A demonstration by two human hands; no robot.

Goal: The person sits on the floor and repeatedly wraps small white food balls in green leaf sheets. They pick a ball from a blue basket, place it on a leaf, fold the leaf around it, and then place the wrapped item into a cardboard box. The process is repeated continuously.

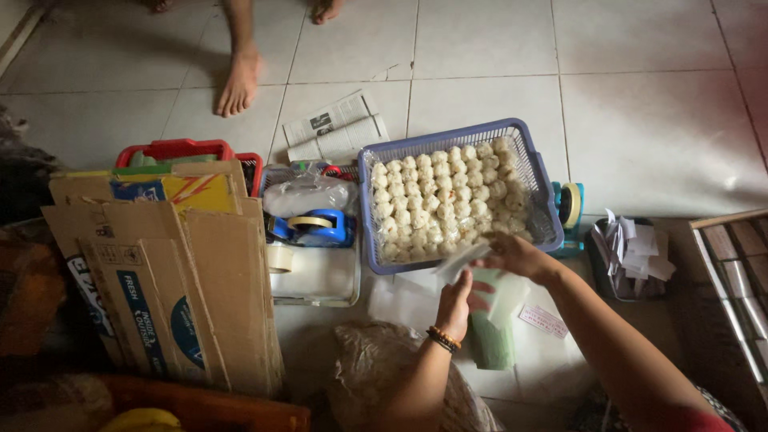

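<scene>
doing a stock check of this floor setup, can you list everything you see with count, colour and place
basket: one, blue-purple mesh, centre of the tiled floor
dough balls: many, pale white, filling the basket
tape dispenser: one, blue, in a tray left of the basket
second tape dispenser: one, teal, right of the basket
cardboard boxes: several, brown, flattened, at left
red crate: one, behind the cardboard
newspaper: one, folded, behind the basket
paper slips: a pile, white, in a dark tray at right
bare feet: another person's, top edge
left hand: beaded bracelet, on a clear plastic bag
right hand: at the basket's front edge, gripping the bag
</scene>
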